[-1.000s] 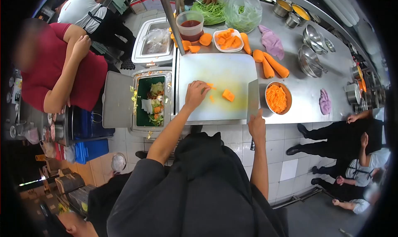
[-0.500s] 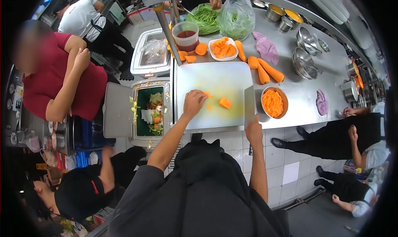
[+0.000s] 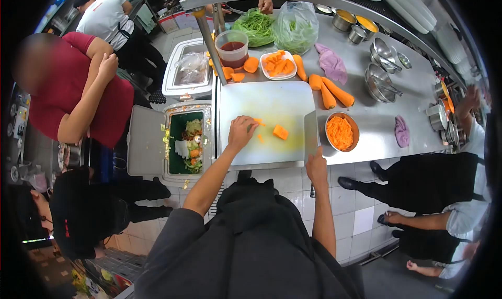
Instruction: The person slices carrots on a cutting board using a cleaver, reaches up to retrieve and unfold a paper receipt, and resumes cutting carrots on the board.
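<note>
My left hand (image 3: 242, 132) rests on the white cutting board (image 3: 235, 97), its fingers drawn together on a small carrot piece (image 3: 260, 122). Thin carrot scraps lie just below those fingertips. Farther right on the board sits a carrot chunk (image 3: 280, 132), apart from both hands. My right hand (image 3: 317, 168) grips a cleaver (image 3: 311, 134), whose broad blade is at the board's right edge. Beside the blade, a metal bowl (image 3: 357, 133) holds shredded carrot (image 3: 340, 133).
Whole carrots (image 3: 339, 92), a white tub (image 3: 280, 74) of carrot pieces and a container of red liquid (image 3: 231, 50) stand beyond the board. Bagged greens (image 3: 296, 29) lie farther back. An open waste bin (image 3: 209, 142) is left of the board. Several people stand around.
The view has shifted slightly; my hands and the cleaver hold nearly the same pose. A person in black at lower left has moved, and people at the right have shifted, one raising a hand.
</note>
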A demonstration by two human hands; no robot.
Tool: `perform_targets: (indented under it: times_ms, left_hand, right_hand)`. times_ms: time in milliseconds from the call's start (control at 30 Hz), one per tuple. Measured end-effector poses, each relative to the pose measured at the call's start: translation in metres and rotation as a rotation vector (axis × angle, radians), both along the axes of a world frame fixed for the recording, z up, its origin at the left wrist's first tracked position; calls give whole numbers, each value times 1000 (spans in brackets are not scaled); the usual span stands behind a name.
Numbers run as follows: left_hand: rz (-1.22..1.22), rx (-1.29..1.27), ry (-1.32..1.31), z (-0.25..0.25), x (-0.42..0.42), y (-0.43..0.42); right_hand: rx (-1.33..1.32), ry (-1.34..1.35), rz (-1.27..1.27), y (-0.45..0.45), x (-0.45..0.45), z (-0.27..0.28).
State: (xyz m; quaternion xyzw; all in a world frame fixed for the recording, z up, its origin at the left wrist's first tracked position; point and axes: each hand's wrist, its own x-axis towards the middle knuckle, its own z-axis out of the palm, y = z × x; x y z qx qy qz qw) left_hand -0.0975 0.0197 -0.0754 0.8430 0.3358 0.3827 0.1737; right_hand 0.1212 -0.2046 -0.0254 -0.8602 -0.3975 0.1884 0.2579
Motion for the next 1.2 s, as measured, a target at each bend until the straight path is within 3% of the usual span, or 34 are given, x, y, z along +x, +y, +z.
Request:
perform_targets:
  times_ms: [333, 400, 533, 600, 633, 733, 800, 933, 1033, 1100, 1200]
  left_hand:
    - [-19, 3, -2, -3, -1, 10]
    - [-63, -225, -19, 3, -2, 16]
    - [29, -174, -99, 35, 13, 1]
    - [-103, -463, -123, 61, 23, -13]
    - [-114, -482, -98, 69, 26, -14]
    - [-331, -384, 109, 69, 37, -30]
    - [-410, -124, 241, 68, 44, -28]
    - [-541, -124, 308, 47, 49, -20]
    - [-496, -342, 350, 37, 56, -9]
    - [-418, -964, 114, 46, 64, -4]
    - [-449, -937, 110, 72, 66, -9]
  right_hand:
    - [-12, -2, -8, 4, -2, 3]
    - [-11, 25, -5, 2, -3, 4]
    - [14, 10, 10, -1, 5, -3]
    - [61, -25, 2, -3, 3, -3]
    - [102, -13, 23, -3, 7, -10]
    - [127, 110, 28, -16, 15, -11]
    - [132, 194, 27, -30, 12, 14]
    - [221, 302, -86, -63, -4, 35]
    - [307, 385, -79, -89, -13, 29]
    - [249, 507, -148, -100, -16, 27]
    - [239, 495, -152, -115, -21, 10]
